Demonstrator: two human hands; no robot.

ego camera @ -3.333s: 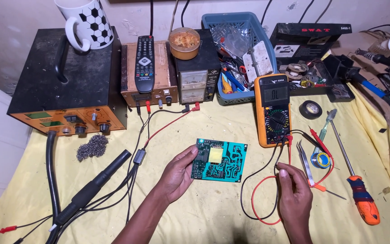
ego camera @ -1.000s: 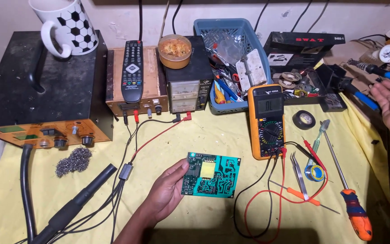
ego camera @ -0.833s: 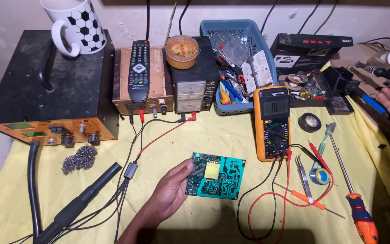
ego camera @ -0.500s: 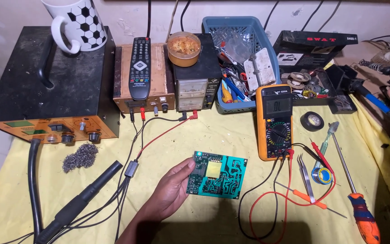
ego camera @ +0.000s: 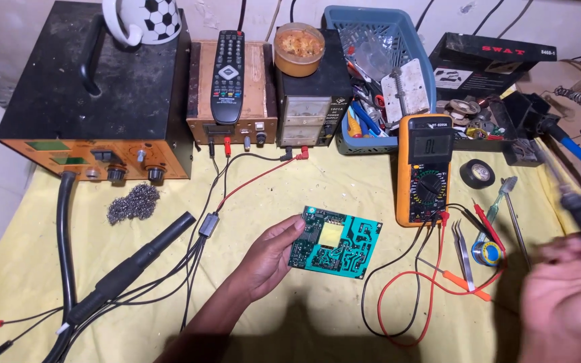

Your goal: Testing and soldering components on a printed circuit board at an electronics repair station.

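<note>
We record the right hand as blurred and cut off at the frame edge, fingers closed around a blue-handled soldering iron. We record the left hand with fingers loosely open, fingertips holding the edge of the green circuit board on the table.

multimeter, remote control; football mug

Glossy green circuit board, matt yellow cloth, rough steel wool, plastic blue basket, wooden box

Green circuit board flat on yellow cloth; blue-handled soldering iron raised, blurred.
</note>
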